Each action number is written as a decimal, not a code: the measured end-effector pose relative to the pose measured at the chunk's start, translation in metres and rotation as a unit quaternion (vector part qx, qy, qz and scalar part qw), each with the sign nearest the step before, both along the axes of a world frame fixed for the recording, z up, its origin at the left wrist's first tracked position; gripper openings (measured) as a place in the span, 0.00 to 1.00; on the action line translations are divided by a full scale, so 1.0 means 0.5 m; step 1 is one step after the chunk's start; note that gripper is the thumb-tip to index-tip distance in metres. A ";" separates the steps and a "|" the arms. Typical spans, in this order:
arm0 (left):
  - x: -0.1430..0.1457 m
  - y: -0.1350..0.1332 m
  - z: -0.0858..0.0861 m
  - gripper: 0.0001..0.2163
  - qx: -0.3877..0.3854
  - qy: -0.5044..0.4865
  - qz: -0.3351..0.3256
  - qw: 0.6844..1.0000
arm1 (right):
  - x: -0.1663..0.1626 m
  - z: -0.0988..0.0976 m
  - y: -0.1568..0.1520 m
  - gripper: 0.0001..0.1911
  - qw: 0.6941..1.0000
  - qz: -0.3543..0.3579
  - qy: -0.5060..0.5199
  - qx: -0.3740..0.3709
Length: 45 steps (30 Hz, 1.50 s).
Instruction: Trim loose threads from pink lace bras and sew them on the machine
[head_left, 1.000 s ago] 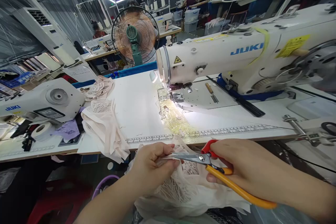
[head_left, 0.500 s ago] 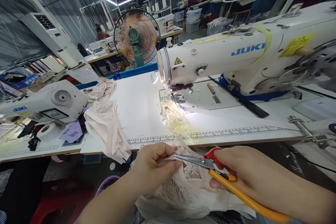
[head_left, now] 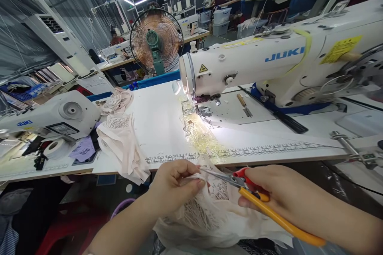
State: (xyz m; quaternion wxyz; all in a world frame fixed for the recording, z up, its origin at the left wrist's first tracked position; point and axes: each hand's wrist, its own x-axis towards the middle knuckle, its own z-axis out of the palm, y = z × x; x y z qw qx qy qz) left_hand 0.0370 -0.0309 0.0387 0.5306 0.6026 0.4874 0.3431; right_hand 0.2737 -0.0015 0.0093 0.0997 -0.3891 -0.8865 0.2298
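A cream lace garment (head_left: 203, 211) hangs over my lap at the table's front edge. My left hand (head_left: 176, 185) pinches a fold of it between thumb and fingers. In my right hand (head_left: 266, 185) is a pair of scissors (head_left: 239, 182) with one red and one orange handle. Their blades point left and reach the fabric beside my left fingertips. The blade tips are partly hidden by cloth, so whether they touch it cannot be made out.
A white sewing machine (head_left: 248, 61) stands behind my hands, a yellowish plastic-covered patch (head_left: 199, 131) under its head. More cream garments (head_left: 122, 143) are piled to the left, overhanging the edge. A wooden-handled tool (head_left: 244, 105), a ruler tape (head_left: 254, 152) and a fan (head_left: 156, 42) are also there.
The scissors have shifted slightly and their blades look closer together. My left hand keeps its pinch on the garment. The view has moved a little.
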 end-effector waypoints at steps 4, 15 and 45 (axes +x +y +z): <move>-0.002 0.003 -0.001 0.06 0.028 -0.054 0.012 0.998 | -0.001 -0.005 0.004 0.20 0.996 -0.037 0.056 -0.052; 0.004 0.010 -0.018 0.04 0.063 -0.173 0.031 0.982 | -0.106 0.003 -0.013 0.11 0.883 -0.073 0.382 -0.264; -0.069 -0.016 -0.066 0.02 0.161 -0.122 0.166 0.965 | -0.104 -0.005 -0.045 0.08 0.945 -0.084 0.245 -0.199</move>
